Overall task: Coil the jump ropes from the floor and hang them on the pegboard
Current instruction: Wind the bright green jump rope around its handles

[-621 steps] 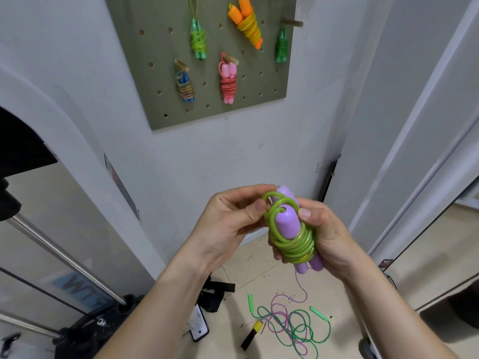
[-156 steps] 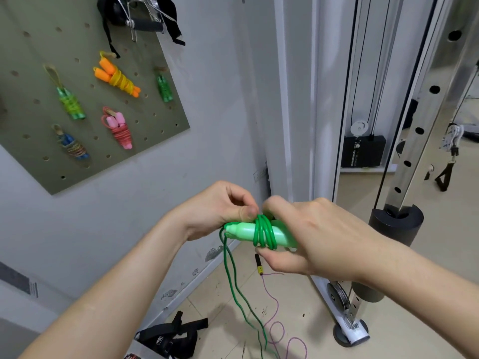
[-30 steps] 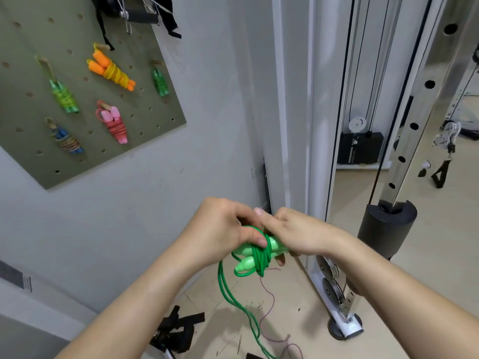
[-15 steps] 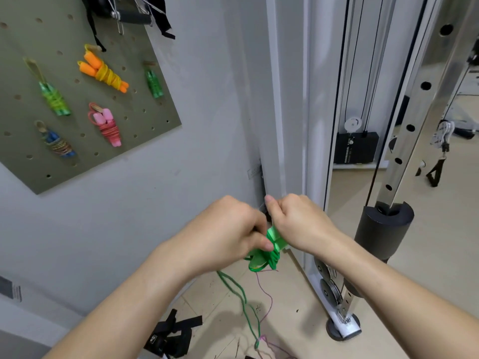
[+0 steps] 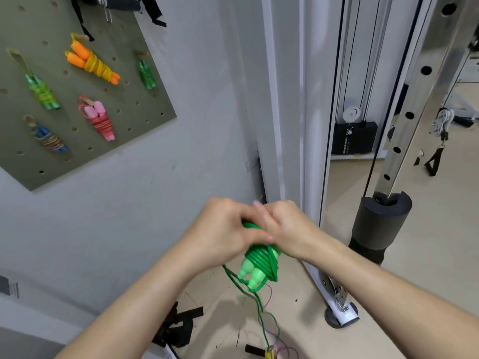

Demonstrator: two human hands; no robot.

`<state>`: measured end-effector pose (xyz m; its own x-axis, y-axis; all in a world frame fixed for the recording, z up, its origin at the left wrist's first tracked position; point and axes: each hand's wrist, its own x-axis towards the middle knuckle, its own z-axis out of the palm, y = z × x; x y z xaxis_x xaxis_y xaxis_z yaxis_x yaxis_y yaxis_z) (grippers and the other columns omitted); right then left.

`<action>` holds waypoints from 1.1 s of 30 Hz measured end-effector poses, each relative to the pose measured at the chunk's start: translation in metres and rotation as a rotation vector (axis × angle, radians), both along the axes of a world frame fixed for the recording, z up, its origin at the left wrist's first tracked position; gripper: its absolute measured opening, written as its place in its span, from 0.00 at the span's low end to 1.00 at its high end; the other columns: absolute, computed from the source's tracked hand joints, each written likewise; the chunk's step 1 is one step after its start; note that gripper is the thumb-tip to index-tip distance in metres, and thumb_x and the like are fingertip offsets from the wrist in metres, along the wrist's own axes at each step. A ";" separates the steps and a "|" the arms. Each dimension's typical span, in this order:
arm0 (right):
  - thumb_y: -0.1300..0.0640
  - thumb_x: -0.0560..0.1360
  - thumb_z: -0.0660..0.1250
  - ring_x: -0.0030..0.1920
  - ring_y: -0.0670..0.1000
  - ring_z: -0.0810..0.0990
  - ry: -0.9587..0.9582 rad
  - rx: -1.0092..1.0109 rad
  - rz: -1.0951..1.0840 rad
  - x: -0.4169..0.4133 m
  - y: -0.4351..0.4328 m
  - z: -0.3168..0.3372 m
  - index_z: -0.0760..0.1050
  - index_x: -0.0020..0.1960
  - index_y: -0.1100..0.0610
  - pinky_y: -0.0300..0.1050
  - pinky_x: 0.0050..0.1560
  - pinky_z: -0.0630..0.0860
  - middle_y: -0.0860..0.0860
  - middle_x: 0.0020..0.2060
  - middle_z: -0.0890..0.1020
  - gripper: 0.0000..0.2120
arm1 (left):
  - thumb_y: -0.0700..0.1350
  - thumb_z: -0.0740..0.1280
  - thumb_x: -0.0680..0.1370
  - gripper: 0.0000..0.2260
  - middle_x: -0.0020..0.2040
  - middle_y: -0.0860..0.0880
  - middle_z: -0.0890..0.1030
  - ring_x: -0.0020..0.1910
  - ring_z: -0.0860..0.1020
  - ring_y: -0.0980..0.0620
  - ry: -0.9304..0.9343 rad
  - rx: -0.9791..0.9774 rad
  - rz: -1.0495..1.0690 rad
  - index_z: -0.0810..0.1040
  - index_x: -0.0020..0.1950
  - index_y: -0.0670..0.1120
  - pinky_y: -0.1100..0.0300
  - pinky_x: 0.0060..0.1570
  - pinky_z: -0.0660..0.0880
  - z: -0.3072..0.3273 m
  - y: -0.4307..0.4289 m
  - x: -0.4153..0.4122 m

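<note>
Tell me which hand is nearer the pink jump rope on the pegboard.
Left. The left hand is below and right of the pink jump rope; the right hand is farther right, beyond the green jump rope both hold.

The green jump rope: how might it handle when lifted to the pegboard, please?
The green jump rope: probably floppy, since its loose tail hangs limp toward the floor. The coil may unwind if released; left hand and right hand both grip it.

Left hand (image 5: 223,237), right hand (image 5: 291,229) around green rope (image 5: 259,260)
</note>
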<state>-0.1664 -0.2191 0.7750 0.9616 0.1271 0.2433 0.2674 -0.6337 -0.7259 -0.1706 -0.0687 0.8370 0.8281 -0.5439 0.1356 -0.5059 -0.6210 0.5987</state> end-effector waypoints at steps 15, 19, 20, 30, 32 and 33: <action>0.52 0.81 0.60 0.19 0.48 0.64 0.067 0.970 -0.303 0.001 0.019 0.019 0.67 0.32 0.61 0.35 0.21 0.60 0.52 0.21 0.65 0.22 | 0.38 0.61 0.68 0.06 0.24 0.51 0.72 0.21 0.65 0.57 0.493 -0.796 0.335 0.74 0.33 0.47 0.68 0.22 0.61 -0.049 -0.008 0.007; 0.44 0.76 0.54 0.29 0.54 0.68 -0.190 0.651 -0.572 0.020 0.015 0.014 0.68 0.34 0.69 0.52 0.31 0.67 0.56 0.26 0.70 0.28 | 0.40 0.59 0.81 0.16 0.24 0.54 0.72 0.22 0.66 0.59 0.177 -0.500 0.379 0.72 0.33 0.49 0.61 0.27 0.63 -0.075 -0.021 -0.019; 0.45 0.76 0.52 0.30 0.55 0.69 -0.246 0.592 -0.600 0.022 0.014 0.013 0.69 0.34 0.69 0.54 0.33 0.66 0.57 0.26 0.71 0.28 | 0.46 0.57 0.82 0.14 0.26 0.55 0.74 0.24 0.69 0.58 0.065 -0.383 0.319 0.74 0.39 0.50 0.60 0.29 0.67 -0.078 -0.022 -0.026; 0.50 0.79 0.55 0.22 0.63 0.71 -0.506 -0.159 -0.472 0.022 0.012 0.000 0.65 0.34 0.56 0.42 0.27 0.55 0.57 0.21 0.73 0.17 | 0.47 0.75 0.62 0.10 0.24 0.51 0.73 0.20 0.74 0.48 -0.591 0.520 0.159 0.74 0.31 0.48 0.64 0.20 0.62 -0.038 0.013 -0.024; 0.49 0.79 0.54 0.19 0.61 0.70 -0.534 -0.269 -0.420 0.021 0.010 0.001 0.65 0.34 0.56 0.40 0.25 0.55 0.54 0.19 0.71 0.18 | 0.53 0.67 0.69 0.11 0.25 0.51 0.73 0.21 0.74 0.48 -0.679 0.484 0.139 0.75 0.31 0.49 0.64 0.20 0.62 -0.027 0.022 -0.019; 0.49 0.79 0.53 0.19 0.61 0.70 -0.540 -0.307 -0.386 0.020 0.009 0.001 0.65 0.34 0.56 0.39 0.25 0.55 0.53 0.19 0.70 0.18 | 0.55 0.63 0.72 0.13 0.25 0.51 0.73 0.22 0.73 0.48 -0.715 0.479 0.112 0.76 0.31 0.49 0.64 0.20 0.63 -0.023 0.026 -0.014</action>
<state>-0.1461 -0.2103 0.7756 0.7080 -0.0577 0.7038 0.2543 -0.9089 -0.3304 -0.1851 -0.0425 0.8141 0.6838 -0.5960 0.4209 -0.5818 -0.7935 -0.1784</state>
